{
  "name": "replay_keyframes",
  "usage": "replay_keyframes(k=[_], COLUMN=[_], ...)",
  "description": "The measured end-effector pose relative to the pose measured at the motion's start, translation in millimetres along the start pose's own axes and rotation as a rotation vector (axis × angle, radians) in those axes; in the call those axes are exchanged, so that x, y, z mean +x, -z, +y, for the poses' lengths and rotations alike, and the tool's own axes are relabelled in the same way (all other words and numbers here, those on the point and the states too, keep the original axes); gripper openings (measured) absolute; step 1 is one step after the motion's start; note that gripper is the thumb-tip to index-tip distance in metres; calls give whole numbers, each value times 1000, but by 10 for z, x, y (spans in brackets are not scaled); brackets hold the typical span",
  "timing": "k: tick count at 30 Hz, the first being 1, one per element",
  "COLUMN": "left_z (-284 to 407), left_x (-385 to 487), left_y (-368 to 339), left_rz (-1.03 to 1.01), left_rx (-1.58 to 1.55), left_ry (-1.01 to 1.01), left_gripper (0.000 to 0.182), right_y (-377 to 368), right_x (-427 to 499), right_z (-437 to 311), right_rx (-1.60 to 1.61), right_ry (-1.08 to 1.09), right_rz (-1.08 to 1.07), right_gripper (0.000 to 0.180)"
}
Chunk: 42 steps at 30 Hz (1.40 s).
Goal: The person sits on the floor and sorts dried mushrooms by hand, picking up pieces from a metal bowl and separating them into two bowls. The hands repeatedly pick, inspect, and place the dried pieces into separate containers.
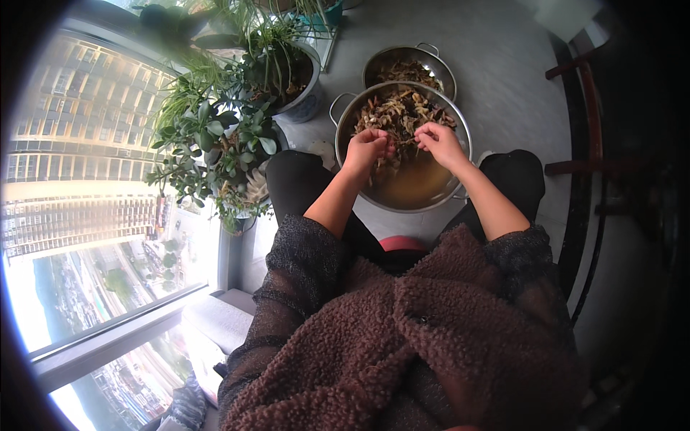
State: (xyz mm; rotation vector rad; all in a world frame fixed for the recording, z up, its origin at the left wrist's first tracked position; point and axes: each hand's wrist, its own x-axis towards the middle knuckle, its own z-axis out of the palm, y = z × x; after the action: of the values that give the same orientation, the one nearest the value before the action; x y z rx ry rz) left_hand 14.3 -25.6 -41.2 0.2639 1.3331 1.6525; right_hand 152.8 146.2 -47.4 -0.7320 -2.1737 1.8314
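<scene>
A large stainless steel basin (468,141) with loop handles stands on the floor between my knees. Soaked brown strips (407,108), probably dried mushrooms or vegetables, are heaped in its far half. Cloudy yellow-brown water (418,183) shows in the near half. Over the left of the heap, my left hand (369,148) has its thumb and forefinger pinched together; whether a piece is between them is not clear against the strips. My right hand (439,144), over the right side, pinches what looks like a small brown strip at its fingertips. A gap separates the hands.
Behind the basin stands a second steel pan (452,81) holding more brown pieces. Potted plants (210,129) crowd the left, beside a tall window (91,178). Dark red wooden furniture legs (593,113) stand at right. A pink-red rounded object (401,243) shows between my thighs.
</scene>
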Motion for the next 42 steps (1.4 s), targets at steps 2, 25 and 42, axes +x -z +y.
replay_keyframes(k=[2, 25, 42], left_z=[-90, 18, 501], left_x=[-119, -248, -17], left_y=[33, -124, 162], left_rz=[-4, -45, 97], left_rx=[1, 297, 399], left_ry=[-4, -86, -236], left_gripper=[7, 31, 18], right_y=[-22, -354, 466], right_x=[-99, -153, 277], right_z=[7, -256, -1417], right_rx=[34, -60, -251], right_ry=[63, 302, 757], right_rz=[6, -131, 284], right_gripper=[11, 14, 10])
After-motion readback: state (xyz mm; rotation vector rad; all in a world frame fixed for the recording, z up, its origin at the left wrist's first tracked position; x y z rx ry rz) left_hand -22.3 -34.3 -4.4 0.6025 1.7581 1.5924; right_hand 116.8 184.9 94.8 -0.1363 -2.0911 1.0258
